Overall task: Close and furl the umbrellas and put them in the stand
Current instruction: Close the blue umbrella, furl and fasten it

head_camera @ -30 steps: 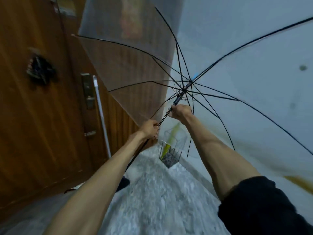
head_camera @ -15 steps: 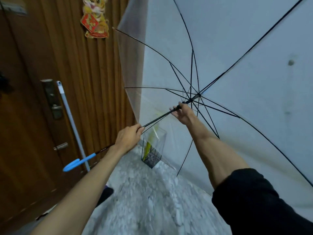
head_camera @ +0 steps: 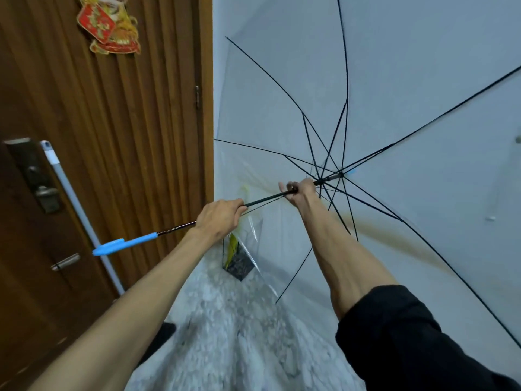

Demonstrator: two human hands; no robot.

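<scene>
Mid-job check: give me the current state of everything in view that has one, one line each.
Clear umbrella: open, ribs spread, shaft roughly level.
Left hand: closed around the shaft, above the blue handle.
Right hand: gripping the shaft by the runner.
Umbrella stand: upright on the floor against the wall, holding a yellow furled umbrella.
Wooden door: shut.
</scene>
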